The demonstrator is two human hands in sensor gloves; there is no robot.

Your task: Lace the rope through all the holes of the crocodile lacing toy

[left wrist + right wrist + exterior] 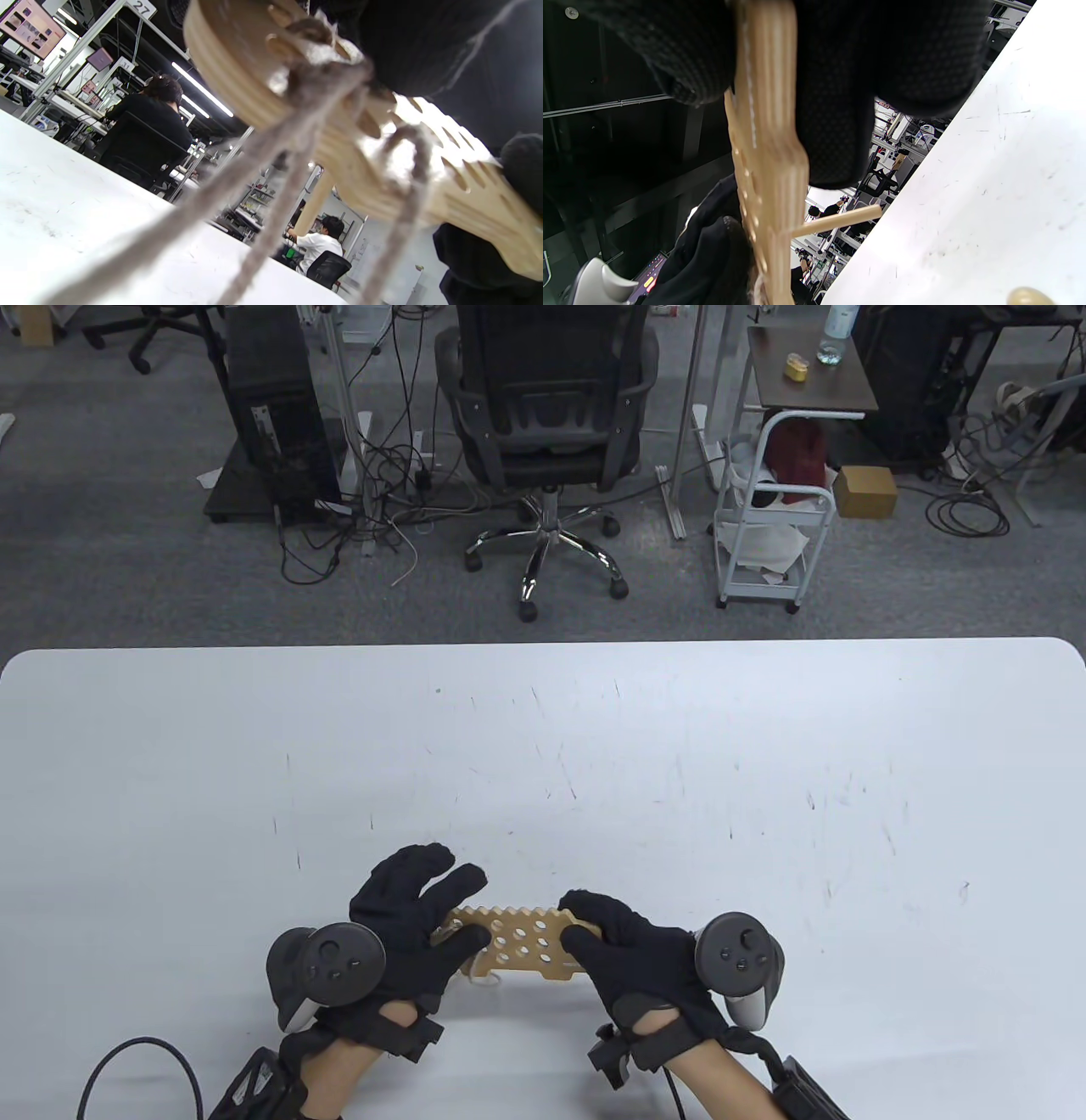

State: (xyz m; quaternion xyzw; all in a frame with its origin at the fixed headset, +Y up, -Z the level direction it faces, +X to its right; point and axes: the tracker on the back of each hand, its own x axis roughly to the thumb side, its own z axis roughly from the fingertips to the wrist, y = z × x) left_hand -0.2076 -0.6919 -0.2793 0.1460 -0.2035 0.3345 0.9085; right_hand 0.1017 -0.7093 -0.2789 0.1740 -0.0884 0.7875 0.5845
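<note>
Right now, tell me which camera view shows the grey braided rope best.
The left wrist view: the grey braided rope runs close to the lens, knotted through holes of the wooden crocodile board and hanging toward the white table. The table view shows only a short bit under the left hand. The right wrist view shows none clearly.

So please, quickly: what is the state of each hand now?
Left hand: grips the left end of the crocodile toy.
Right hand: grips the toy's right end.
</note>
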